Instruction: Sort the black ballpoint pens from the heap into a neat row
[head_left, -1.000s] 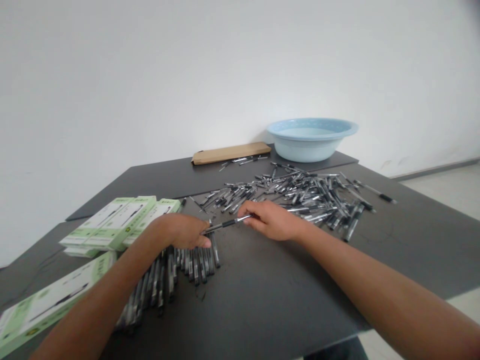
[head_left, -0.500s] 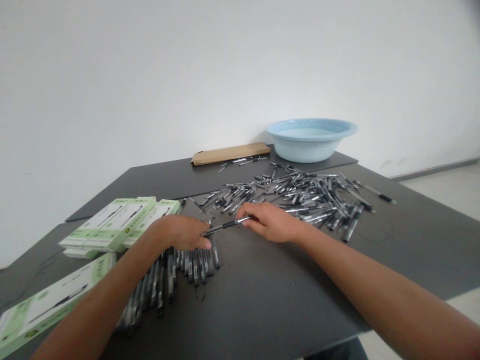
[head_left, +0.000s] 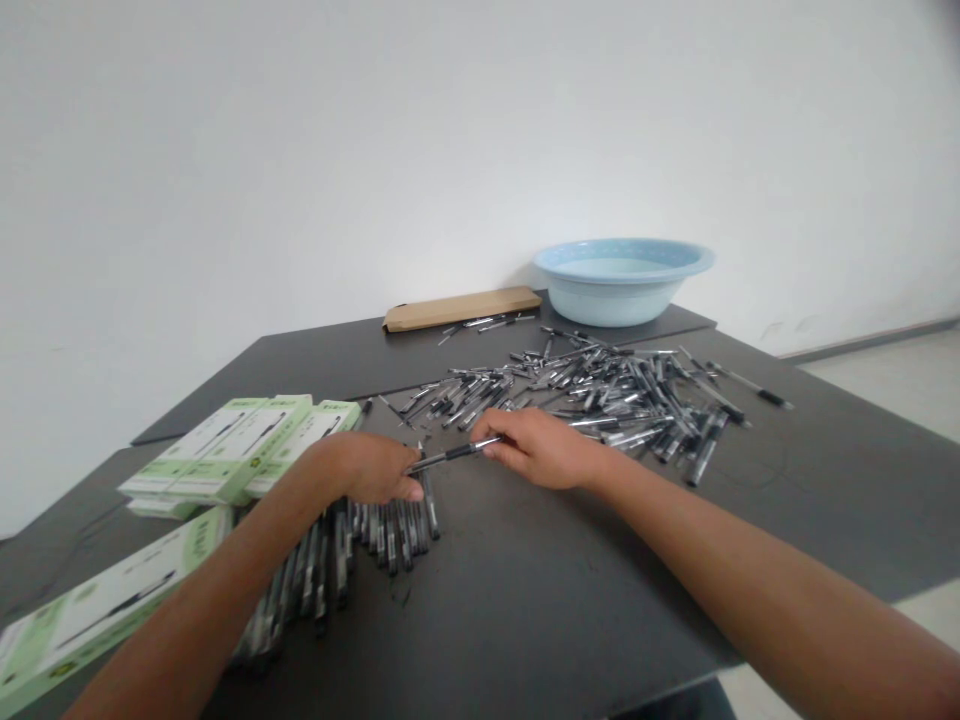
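Observation:
A clear pen (head_left: 454,454) with a black grip is held level between my two hands, just above the dark table (head_left: 510,580). My left hand (head_left: 379,468) pinches its left end, and my right hand (head_left: 536,447) has its thumb and fingers closed on the right end. Beneath my left hand and forearm lies a row of pens (head_left: 390,530), set side by side; part of the row is hidden by the arm. Just beyond my right hand spreads a loose heap of pens (head_left: 637,395), pointing in many directions.
Several green and white pen boxes (head_left: 217,450) are stacked at the left, with another box (head_left: 105,605) nearer, partly behind my left forearm. At the back, a flat brown cardboard piece (head_left: 461,307) lies beside a light blue basin (head_left: 619,285). A white wall (head_left: 375,150) stands behind.
Almost nothing differs. Both hands keep hold of the pen in nearly the same place, with only a very slight shift of the fingers.

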